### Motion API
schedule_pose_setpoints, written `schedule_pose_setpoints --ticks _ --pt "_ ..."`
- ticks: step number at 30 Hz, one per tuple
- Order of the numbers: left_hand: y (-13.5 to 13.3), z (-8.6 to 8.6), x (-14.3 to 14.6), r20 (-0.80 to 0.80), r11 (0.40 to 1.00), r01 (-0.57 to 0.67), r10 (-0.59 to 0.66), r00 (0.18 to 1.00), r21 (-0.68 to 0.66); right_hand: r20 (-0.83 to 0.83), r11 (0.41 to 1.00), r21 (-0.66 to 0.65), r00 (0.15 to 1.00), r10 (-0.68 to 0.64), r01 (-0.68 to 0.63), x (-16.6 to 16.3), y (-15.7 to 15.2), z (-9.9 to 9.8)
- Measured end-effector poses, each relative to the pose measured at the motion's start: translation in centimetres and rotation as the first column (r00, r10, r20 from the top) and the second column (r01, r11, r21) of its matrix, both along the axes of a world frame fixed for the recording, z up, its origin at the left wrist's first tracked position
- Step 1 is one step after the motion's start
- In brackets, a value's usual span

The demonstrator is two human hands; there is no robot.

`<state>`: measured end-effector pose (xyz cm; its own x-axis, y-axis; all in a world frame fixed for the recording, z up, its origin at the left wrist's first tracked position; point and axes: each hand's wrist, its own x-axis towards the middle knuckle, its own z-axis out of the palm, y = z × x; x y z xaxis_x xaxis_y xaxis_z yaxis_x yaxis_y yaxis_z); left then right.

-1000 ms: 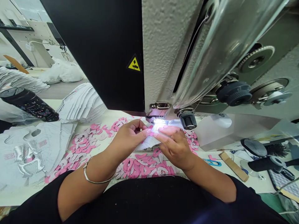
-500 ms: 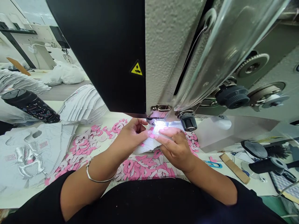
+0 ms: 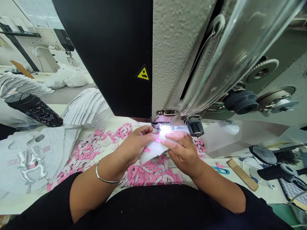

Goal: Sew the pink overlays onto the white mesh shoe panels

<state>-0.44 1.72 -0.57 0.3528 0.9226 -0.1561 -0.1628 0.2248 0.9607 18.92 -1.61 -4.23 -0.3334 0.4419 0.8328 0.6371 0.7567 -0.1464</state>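
Note:
My left hand [image 3: 135, 145] and my right hand [image 3: 183, 150] meet under the head of a sewing machine [image 3: 182, 57]. Both pinch a white mesh fabric piece [image 3: 153, 149] with a small pink patch on it, right at the lit presser foot [image 3: 164, 119]. The fingers of each hand are pressed together on the fabric. A metal bangle sits on my left wrist. Loose pink and white cut shapes [image 3: 146, 171] lie on the table below and to the left of my hands.
Stacks of white mesh pieces [image 3: 87, 108] and printed panels [image 3: 31, 156] lie at the left, with a dark bottle [image 3: 33, 108] on its side. Blue snips [image 3: 222, 170], a cardboard strip [image 3: 242, 174] and dark tools [image 3: 273, 163] are at the right. Another machine stands far left.
The view has shifted slightly. My hands stay at the presser foot and have drawn a little closer together on the fabric piece.

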Motion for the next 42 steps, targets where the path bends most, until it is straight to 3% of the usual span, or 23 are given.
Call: schedule_pose_setpoints --ticks 9,18,42 --pt "0.8 0.3 0.7 0.030 0.998 -0.057 0.058 0.998 -0.039 0.017 0.997 -0.056 0.999 0.047 -0.046 1.2 1.6 0.8" --pt "-0.2 0.1 1.2 0.069 0.994 -0.088 0.092 0.993 -0.069 -0.023 0.994 -0.065 0.996 0.088 -0.089 1.4 1.3 0.9" --pt "0.2 -0.1 1.3 0.059 0.992 -0.117 0.119 0.991 -0.044 -0.058 0.993 -0.093 0.996 0.070 -0.075 1.3 1.7 0.5"
